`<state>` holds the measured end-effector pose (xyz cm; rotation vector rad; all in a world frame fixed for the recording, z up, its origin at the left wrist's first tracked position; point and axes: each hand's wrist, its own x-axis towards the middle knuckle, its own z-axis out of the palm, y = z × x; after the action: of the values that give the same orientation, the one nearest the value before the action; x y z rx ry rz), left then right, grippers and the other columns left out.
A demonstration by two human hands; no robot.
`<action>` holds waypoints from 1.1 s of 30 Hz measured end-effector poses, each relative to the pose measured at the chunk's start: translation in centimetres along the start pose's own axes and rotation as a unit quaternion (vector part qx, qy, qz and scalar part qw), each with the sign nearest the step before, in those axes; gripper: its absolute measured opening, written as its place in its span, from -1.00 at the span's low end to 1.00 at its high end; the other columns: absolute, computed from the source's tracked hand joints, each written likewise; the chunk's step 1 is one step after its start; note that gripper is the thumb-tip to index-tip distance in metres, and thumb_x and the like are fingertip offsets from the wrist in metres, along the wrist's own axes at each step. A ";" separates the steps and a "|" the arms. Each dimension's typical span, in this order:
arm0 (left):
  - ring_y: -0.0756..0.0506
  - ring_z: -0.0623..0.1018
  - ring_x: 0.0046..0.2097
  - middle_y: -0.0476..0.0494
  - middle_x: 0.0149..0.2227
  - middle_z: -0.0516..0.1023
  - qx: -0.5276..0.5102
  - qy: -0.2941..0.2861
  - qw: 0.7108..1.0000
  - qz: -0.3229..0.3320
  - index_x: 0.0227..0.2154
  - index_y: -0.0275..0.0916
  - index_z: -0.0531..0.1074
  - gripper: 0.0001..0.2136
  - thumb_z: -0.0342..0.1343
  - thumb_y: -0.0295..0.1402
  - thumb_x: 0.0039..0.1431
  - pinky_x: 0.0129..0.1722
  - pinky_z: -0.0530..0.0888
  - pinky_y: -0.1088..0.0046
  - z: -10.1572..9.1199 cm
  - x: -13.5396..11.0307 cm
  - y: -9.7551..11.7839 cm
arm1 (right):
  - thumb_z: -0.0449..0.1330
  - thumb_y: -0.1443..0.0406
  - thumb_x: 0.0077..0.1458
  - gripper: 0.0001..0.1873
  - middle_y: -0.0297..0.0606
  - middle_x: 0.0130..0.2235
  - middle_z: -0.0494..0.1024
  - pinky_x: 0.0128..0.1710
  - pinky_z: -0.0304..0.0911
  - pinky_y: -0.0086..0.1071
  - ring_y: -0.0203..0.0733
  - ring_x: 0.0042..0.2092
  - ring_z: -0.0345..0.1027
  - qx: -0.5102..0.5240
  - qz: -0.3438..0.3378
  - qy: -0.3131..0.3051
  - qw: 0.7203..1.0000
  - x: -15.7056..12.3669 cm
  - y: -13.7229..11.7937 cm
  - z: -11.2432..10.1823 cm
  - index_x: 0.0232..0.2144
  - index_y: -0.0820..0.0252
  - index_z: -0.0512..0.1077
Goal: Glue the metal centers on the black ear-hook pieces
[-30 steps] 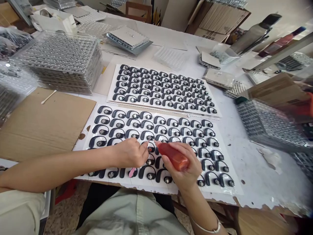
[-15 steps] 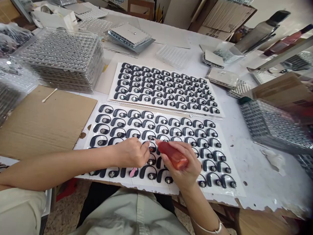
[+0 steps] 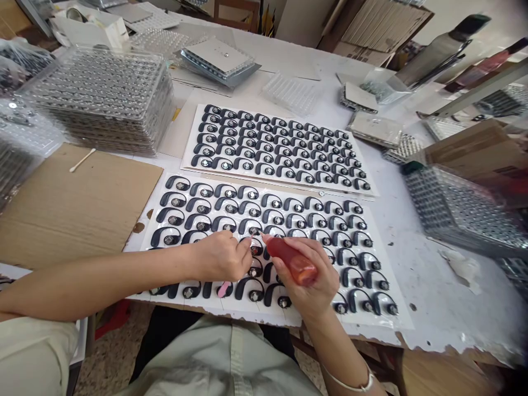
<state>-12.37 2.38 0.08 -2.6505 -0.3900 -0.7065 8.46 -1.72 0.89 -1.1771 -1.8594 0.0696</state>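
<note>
My left hand [image 3: 220, 256] is pinched over a white sheet [image 3: 371, 308] of black ear-hook earphone parts [image 3: 254, 250] laid out in rows, and a thin pale stick [image 3: 251, 237] shows at its fingertips. My right hand [image 3: 305, 275] is wrapped around a red-orange squeeze bottle [image 3: 291, 261]. The bottle's narrow nozzle [image 3: 264, 237] points left, close to the same part and to my left fingertips. A small pink piece [image 3: 224, 289] lies just below my left hand. A second sheet of parts [image 3: 276, 148] lies farther back.
Brown cardboard [image 3: 74, 209] with a cotton swab [image 3: 82, 160] lies to the left. Stacks of clear blister trays [image 3: 103, 93] stand at the back left, and another tray [image 3: 454, 212] sits at the right. The white table [image 3: 437, 291] has a chipped front edge.
The view has shifted slightly. Both hands stay over the same part, with the bottle nozzle still beside my left fingertips.
</note>
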 end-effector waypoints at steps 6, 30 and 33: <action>-0.07 0.49 -0.55 -0.43 -0.31 0.60 0.003 0.007 1.000 0.002 -0.42 -0.44 0.47 -0.90 0.06 -0.59 0.11 -0.66 0.38 0.46 0.0 -0.2 0.0 | 0.33 0.34 -0.03 -0.66 -0.19 -0.25 0.52 -0.33 0.45 -0.28 -0.16 -0.26 0.45 0.004 0.012 0.005 1.000 -0.2 0.1 -0.1 -0.14 0.15 0.44; -0.06 0.49 -0.56 -0.41 -0.29 0.60 0.002 0.005 1.000 0.011 -0.39 -0.46 0.47 -0.93 0.09 -0.58 0.09 -0.66 0.41 0.45 0.0 -0.2 -0.2 | 0.32 0.33 -0.03 -0.67 -0.20 -0.26 0.54 -0.34 0.47 -0.24 -0.15 -0.27 0.46 -0.008 0.012 0.011 1.000 -0.4 0.3 -0.4 -0.15 0.12 0.43; -0.05 0.49 -0.56 -0.42 -0.28 0.60 0.000 0.005 1.000 0.011 -0.38 -0.46 0.47 -0.93 0.09 -0.58 0.10 -0.66 0.41 0.45 0.0 -0.3 -0.1 | 0.32 0.33 -0.03 -0.67 -0.20 -0.27 0.54 -0.34 0.47 -0.25 -0.15 -0.27 0.46 -0.005 0.007 0.013 1.000 -0.4 0.3 -0.4 -0.15 0.13 0.43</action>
<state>-12.64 2.43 -0.07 -2.6459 -0.3585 -0.7115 8.95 -2.04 0.69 -1.1926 -1.8309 0.0535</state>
